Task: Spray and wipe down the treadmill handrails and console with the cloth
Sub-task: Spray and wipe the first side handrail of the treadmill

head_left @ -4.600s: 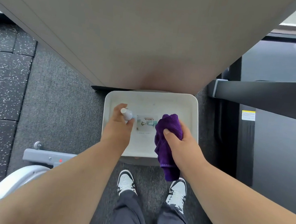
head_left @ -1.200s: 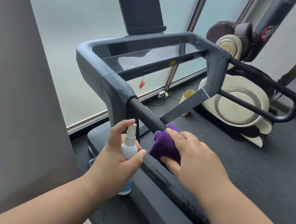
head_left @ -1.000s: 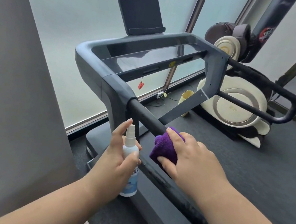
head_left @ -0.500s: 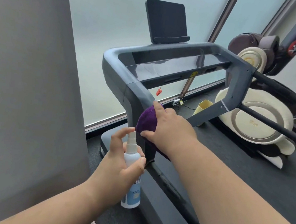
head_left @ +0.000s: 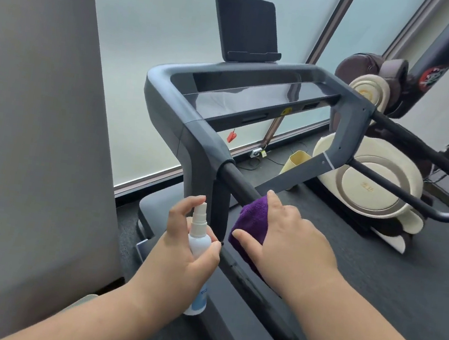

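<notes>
The right hand [head_left: 285,243] wraps the purple cloth [head_left: 251,224] over the black near handrail [head_left: 240,184] of the treadmill, fingers and thumb curled round the cloth so it hugs the bar from both sides, which seems the point of the grip: one stroke can clean the full round of the rail. Just beside it, on its thumb side, the left hand [head_left: 186,253] clamps the small white spray bottle [head_left: 200,241] upright, forefinger raised by the nozzle, kept ready near the rail, I'd guess, so more spray can follow without putting anything down. Beyond both hands, well apart from the cloth, the grey console [head_left: 256,94] with its dark screen [head_left: 246,27] and the far handrail [head_left: 430,159] look untouched yet.
</notes>
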